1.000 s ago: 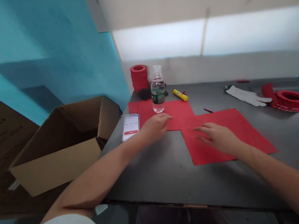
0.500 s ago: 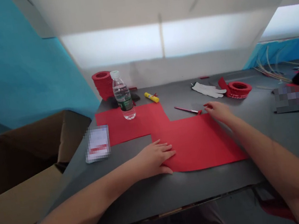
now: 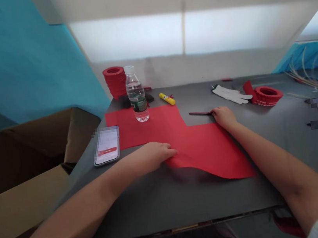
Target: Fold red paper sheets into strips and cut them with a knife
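My left hand is closed on the near left edge of a sheet of red paper, and that edge curls up off the table. My right hand is at the sheet's far right corner. Its fingers are closed round the right end of a slim, dark, pen-like tool; its tip is hidden by the fingers. Another red sheet lies flat to the left, meeting or overlapping the first; I cannot tell which. On its far part a clear water bottle stands upright.
A phone lies at the left on the grey table. Further back are a yellow glue stick, a white glove, a red ring-shaped paper piece and a red paper stack. A cardboard box stands left of the table.
My left hand has gone from lying spread on the paper to gripping and lifting its near edge. My right hand has closed on the pen-like tool, which has turned slightly. The view has shifted.
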Action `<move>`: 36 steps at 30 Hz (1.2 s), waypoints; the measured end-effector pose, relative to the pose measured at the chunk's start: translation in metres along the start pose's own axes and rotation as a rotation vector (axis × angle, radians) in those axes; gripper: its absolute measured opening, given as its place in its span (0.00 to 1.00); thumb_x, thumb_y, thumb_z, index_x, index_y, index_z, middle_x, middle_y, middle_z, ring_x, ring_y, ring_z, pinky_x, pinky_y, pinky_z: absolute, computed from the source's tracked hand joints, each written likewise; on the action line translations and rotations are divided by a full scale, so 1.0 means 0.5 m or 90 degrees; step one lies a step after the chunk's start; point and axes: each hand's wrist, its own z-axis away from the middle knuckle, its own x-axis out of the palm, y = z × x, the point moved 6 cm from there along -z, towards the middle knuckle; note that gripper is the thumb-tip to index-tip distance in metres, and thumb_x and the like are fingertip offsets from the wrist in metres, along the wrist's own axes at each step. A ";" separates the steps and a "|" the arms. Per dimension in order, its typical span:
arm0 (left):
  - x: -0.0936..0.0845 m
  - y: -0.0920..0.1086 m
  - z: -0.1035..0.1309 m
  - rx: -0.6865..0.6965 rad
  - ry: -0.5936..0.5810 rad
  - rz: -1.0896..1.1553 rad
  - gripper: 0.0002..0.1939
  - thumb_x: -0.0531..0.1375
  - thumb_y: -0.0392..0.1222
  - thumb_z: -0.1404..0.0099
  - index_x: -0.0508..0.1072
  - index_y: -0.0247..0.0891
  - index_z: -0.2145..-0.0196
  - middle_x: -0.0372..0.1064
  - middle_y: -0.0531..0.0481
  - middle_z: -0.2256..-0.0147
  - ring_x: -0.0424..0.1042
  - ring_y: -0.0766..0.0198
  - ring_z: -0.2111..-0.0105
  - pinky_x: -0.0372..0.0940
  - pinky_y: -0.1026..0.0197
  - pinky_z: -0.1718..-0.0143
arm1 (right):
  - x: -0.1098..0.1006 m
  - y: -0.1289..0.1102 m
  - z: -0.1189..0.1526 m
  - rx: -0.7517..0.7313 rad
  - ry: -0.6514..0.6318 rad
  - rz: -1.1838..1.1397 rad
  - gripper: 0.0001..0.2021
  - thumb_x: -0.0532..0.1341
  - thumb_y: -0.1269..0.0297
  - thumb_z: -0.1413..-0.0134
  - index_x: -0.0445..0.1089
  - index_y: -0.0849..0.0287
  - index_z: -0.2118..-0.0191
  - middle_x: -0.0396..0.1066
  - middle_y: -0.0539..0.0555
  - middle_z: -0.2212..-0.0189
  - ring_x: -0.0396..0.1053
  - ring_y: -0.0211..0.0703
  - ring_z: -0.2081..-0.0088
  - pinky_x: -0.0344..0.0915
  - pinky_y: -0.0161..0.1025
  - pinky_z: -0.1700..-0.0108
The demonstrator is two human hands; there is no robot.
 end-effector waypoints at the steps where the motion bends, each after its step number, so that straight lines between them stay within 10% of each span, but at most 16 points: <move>1: -0.004 0.001 0.002 -0.011 -0.008 -0.004 0.29 0.54 0.22 0.46 0.68 0.42 0.49 0.70 0.46 0.55 0.73 0.57 0.60 0.62 0.62 0.65 | 0.005 -0.008 -0.013 0.004 0.010 -0.015 0.17 0.49 0.70 0.42 0.73 0.63 0.56 0.71 0.63 0.61 0.66 0.49 0.57 0.60 0.43 0.56; 7: -0.017 0.007 0.006 -0.023 -0.022 -0.023 0.26 0.54 0.22 0.45 0.69 0.42 0.50 0.72 0.47 0.59 0.73 0.58 0.62 0.59 0.63 0.68 | 0.007 -0.028 -0.063 0.008 0.082 -0.138 0.24 0.54 0.71 0.49 0.63 0.66 0.44 0.63 0.65 0.46 0.63 0.49 0.48 0.61 0.43 0.51; 12: -0.032 -0.013 0.017 -0.042 0.025 -0.034 0.28 0.55 0.26 0.43 0.65 0.44 0.46 0.72 0.47 0.58 0.73 0.58 0.62 0.58 0.64 0.69 | -0.074 -0.012 -0.003 0.032 0.113 -0.197 0.18 0.51 0.68 0.46 0.69 0.64 0.51 0.70 0.62 0.54 0.67 0.48 0.53 0.62 0.44 0.52; 20: -0.064 -0.008 0.034 -0.085 0.064 -0.096 0.41 0.53 0.25 0.43 0.47 0.50 0.36 0.71 0.54 0.68 0.71 0.64 0.71 0.53 0.65 0.75 | -0.218 -0.271 0.276 -0.356 -0.003 -0.181 0.23 0.58 0.45 0.47 0.69 0.55 0.51 0.72 0.56 0.59 0.70 0.43 0.63 0.65 0.37 0.63; 25: -0.112 0.016 0.041 -0.069 0.284 -0.141 0.32 0.51 0.29 0.37 0.52 0.48 0.38 0.70 0.54 0.69 0.71 0.64 0.70 0.60 0.66 0.70 | -0.188 -0.299 0.290 -0.364 0.024 -0.181 0.15 0.49 0.63 0.37 0.71 0.59 0.56 0.73 0.57 0.61 0.72 0.41 0.66 0.63 0.36 0.67; 31: -0.170 -0.014 0.082 -0.129 0.714 -0.020 0.32 0.59 0.42 0.36 0.51 0.43 0.38 0.53 0.43 0.40 0.53 0.55 0.39 0.50 0.51 0.39 | -0.161 -0.209 0.233 -0.091 -0.087 -0.525 0.18 0.56 0.52 0.44 0.67 0.59 0.77 0.65 0.49 0.84 0.63 0.36 0.80 0.58 0.34 0.76; 36: -0.106 -0.118 0.054 -0.192 0.727 0.402 0.47 0.62 0.47 0.40 0.33 0.47 0.35 0.43 0.41 0.36 0.54 0.53 0.39 0.57 0.49 0.43 | -0.114 -0.173 0.212 0.043 -0.225 -0.754 0.18 0.61 0.48 0.51 0.67 0.59 0.78 0.67 0.51 0.83 0.62 0.35 0.81 0.59 0.34 0.77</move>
